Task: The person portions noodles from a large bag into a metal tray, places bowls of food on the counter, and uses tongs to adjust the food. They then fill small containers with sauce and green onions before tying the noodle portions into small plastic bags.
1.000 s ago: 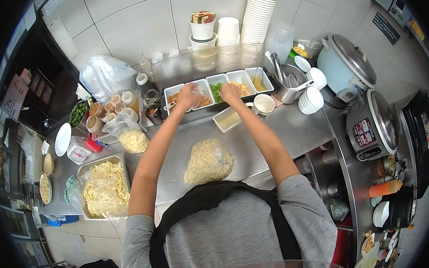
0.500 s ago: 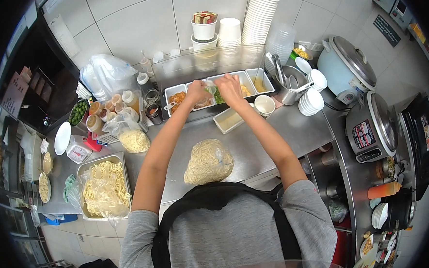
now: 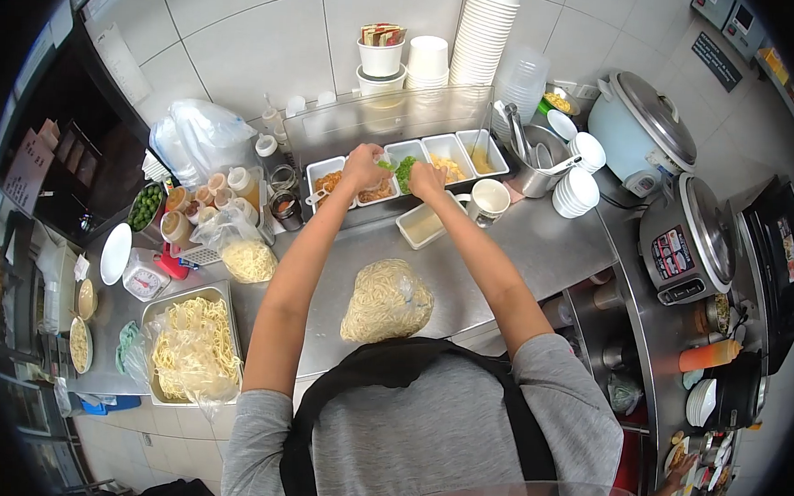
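My left hand (image 3: pixel 363 168) is closed over the second tub from the left, its fingertips beside a bit of green; what they hold is too small to make out. My right hand (image 3: pixel 428 180) has its fingers curled together at the right side of the chopped greens (image 3: pixel 405 171); whatever is in them is hidden. Both hands are over a row of white tubs. Orange-brown food (image 3: pixel 328 181) fills the leftmost tub, and yellow pieces (image 3: pixel 446 167) lie in one right of the greens. Below my right forearm sits a shallow white container (image 3: pixel 421 226).
A bag of noodles (image 3: pixel 388 301) lies on the steel counter close to my body. At left are a noodle tray (image 3: pixel 196 341) and sauce bottles (image 3: pixel 209 204). A cream mug (image 3: pixel 489 199) and utensil pot (image 3: pixel 538 157) stand right; a clear guard (image 3: pixel 386 113) rises behind the tubs.
My right hand has moved down, toward me, and apart from my left, uncovering more of the greens and their white tub. Another person's hand has appeared at the lower right.
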A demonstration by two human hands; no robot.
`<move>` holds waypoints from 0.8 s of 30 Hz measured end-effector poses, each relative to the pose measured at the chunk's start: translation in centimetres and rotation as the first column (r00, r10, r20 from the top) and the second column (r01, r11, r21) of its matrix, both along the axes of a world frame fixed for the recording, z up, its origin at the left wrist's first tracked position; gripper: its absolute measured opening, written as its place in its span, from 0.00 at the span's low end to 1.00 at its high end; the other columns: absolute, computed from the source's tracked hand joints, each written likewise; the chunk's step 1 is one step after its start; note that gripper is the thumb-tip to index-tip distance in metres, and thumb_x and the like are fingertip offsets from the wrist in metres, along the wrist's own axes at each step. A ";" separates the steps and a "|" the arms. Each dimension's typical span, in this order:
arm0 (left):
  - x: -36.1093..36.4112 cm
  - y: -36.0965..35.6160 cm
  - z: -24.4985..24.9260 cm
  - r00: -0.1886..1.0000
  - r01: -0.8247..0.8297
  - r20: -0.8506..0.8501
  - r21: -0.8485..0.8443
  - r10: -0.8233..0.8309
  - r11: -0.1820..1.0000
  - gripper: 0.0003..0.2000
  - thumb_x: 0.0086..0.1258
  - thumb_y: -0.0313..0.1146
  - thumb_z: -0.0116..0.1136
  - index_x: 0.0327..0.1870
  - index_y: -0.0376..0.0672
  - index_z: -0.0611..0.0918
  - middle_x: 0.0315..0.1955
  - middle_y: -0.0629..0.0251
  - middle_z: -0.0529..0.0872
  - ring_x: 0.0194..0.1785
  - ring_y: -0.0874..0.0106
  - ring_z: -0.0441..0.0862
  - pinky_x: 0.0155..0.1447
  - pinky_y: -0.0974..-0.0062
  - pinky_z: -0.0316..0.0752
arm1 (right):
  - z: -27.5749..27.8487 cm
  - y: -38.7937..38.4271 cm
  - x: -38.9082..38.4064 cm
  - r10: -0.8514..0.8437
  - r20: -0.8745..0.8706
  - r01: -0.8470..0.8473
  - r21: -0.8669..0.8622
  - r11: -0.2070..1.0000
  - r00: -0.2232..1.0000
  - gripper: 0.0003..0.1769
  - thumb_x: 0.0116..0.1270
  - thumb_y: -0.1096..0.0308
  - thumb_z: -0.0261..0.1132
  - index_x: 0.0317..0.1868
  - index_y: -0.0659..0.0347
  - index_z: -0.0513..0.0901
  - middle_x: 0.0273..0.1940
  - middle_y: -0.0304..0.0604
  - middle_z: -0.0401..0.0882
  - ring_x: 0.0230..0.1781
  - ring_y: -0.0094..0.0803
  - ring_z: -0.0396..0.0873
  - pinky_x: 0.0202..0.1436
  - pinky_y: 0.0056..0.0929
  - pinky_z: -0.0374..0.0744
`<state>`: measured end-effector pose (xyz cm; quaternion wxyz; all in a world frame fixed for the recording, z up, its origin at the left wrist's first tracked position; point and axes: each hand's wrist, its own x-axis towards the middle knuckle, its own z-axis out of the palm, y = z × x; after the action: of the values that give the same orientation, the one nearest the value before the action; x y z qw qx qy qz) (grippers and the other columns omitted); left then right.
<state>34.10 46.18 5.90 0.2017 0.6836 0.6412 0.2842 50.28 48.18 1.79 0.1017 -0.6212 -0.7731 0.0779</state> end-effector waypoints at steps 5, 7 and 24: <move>0.6 0.4 -0.4 1.000 0.015 -0.025 0.030 -0.014 0.999 0.31 0.37 0.36 0.75 0.48 0.38 0.80 0.44 0.53 0.81 0.50 0.59 0.79 0.55 0.67 0.73 | 0.9 0.3 0.9 -0.087 -0.075 0.083 -0.047 0.995 0.993 0.11 0.55 0.69 0.61 0.39 0.60 0.83 0.37 0.54 0.83 0.41 0.44 0.82 0.51 0.44 0.65; 0.6 0.5 -0.6 0.999 0.014 -0.040 0.012 -0.013 1.000 0.31 0.37 0.37 0.75 0.48 0.38 0.80 0.44 0.52 0.81 0.50 0.58 0.79 0.55 0.67 0.73 | -0.4 1.9 1.6 -0.127 -0.116 0.127 -0.009 0.992 0.985 0.09 0.55 0.67 0.62 0.35 0.56 0.85 0.36 0.52 0.83 0.41 0.43 0.81 0.52 0.44 0.66; 0.3 0.9 -1.8 0.998 -0.006 0.066 0.070 0.002 0.998 0.31 0.34 0.39 0.77 0.45 0.36 0.82 0.43 0.54 0.84 0.48 0.61 0.81 0.53 0.70 0.74 | 5.3 -1.1 2.1 0.291 -0.164 -0.115 0.658 0.744 0.942 0.07 0.54 0.70 0.59 0.30 0.54 0.84 0.28 0.38 0.82 0.35 0.34 0.75 0.42 0.38 0.65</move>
<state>34.40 47.04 4.08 0.1981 0.6793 0.6253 0.3291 52.42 47.08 7.09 0.3971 -0.4448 -0.7966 -0.0999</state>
